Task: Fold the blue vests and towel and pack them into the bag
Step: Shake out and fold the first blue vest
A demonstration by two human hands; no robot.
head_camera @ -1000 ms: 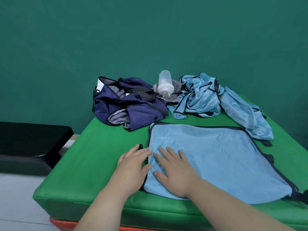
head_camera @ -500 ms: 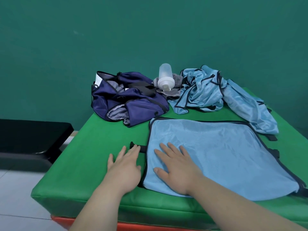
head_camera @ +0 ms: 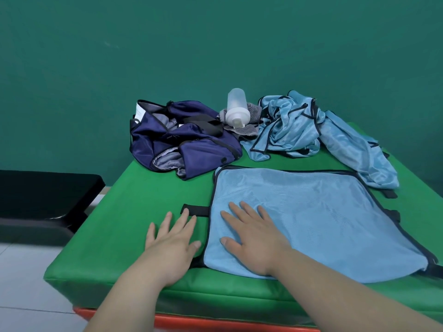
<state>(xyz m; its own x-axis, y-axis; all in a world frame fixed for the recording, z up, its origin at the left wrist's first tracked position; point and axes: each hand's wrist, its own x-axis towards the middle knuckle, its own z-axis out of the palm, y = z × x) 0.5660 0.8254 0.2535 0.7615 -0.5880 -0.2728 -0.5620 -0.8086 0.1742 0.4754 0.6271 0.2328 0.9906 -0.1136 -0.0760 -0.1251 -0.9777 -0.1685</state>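
Blue vest [head_camera: 311,219] lies flat on green mat [head_camera: 119,224], near-right part. Long side runs left to right. Black strap [head_camera: 195,210] sticks out from left edge, points left. One second ago left hand [head_camera: 172,238] sat at vest edge, over strap; now it sits further left on mat, and strap shows. Right hand [head_camera: 254,236] keeps same spot. Both hands palm down, fingers straight and spread, gripping nothing. Right presses vest's near-left corner. Left fingertips reach strap. Bag [head_camera: 182,140] at back; bottle [head_camera: 236,109], crumpled vests [head_camera: 299,130] beside it.
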